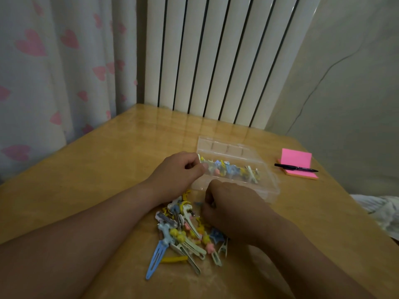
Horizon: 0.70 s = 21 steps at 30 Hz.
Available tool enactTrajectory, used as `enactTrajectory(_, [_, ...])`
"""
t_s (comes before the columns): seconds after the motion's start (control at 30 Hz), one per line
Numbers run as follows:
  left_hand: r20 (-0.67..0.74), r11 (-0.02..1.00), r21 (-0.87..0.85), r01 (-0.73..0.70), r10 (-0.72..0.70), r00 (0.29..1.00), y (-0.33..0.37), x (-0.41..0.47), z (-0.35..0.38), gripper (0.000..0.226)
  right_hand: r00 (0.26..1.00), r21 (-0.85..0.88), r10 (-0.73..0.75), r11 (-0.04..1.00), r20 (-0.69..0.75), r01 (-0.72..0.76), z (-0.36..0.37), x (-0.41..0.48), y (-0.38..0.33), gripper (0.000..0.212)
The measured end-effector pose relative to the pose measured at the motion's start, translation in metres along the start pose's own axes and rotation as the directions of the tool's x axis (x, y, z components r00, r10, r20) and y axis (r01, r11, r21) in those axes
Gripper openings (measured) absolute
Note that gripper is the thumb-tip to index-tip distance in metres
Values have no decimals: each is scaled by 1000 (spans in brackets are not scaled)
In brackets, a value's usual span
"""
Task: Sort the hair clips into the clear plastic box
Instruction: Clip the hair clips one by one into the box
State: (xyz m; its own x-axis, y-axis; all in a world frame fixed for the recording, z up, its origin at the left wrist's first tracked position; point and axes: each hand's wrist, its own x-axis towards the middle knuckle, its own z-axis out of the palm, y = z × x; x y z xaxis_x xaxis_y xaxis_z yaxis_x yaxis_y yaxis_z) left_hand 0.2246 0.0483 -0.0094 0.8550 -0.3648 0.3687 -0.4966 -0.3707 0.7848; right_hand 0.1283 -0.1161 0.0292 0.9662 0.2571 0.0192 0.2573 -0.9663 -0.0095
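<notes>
Beside clear box [267, 186], colourful clips [183, 236]

A wooden table [86, 169] fills the lower frame. At centre right sits a clear box [265, 186], lid open behind it, with a row of clips [231, 169] inside. The left hand [179, 171], fingers curled, touches the box's left end. The right hand [228, 208], curled into a loose fist, rests just below the box, at the top of a loose pile of clips [183, 234] at lower centre. Whether either hand holds a clip is unclear. At right, a pen [295, 168] lies across pink sticky notes [296, 160]. A radiator [216, 57] and a heart-print curtain [54, 61] stand behind.
</notes>
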Motion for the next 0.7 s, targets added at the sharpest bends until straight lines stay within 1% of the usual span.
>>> enactTrajectory(0.07, [2,1000,-19,-1,1,1000,-1,0,1,41,999,37,-33,999,7,33,-1,-2,2,18])
enactTrajectory(0.13, [1,999,-36,4,-4,1000,-3,0,1,39,998,132,-37,990,-44,42,-4,-4,5,15])
enactTrajectory(0.23, [-11,999,-40,17,-17,1000,-5,1,2,34,970,306,86,952,-228,-12,-15,0,20,14])
enactTrajectory(0.27, [-12,999,-42,22,-23,1000,-5,2,2,33,958,351,128,936,-257,-31,-20,2,26,14])
enactTrajectory(0.33, [-11,998,-49,32,-32,999,-5,2,2,31,961,396,165,916,-221,-67,-24,2,35,10])
enactTrajectory(0.4, [-7,998,-46,35,-35,999,-4,1,1,31,983,367,146,925,-109,-97,-23,0,37,8])
enactTrajectory(0.5, [5,998,-48,40,-40,999,-5,1,1,31,994,261,109,959,0,-105,-19,-3,27,17])
enactTrajectory(0.6, [6,997,-58,45,-45,999,-6,1,0,31,997,212,66,975,37,-73,-16,-4,13,26])
enactTrajectory(0.7, [7,996,-67,52,-51,999,-6,1,1,30,999,118,17,993,28,-20,-14,-3,1,23])
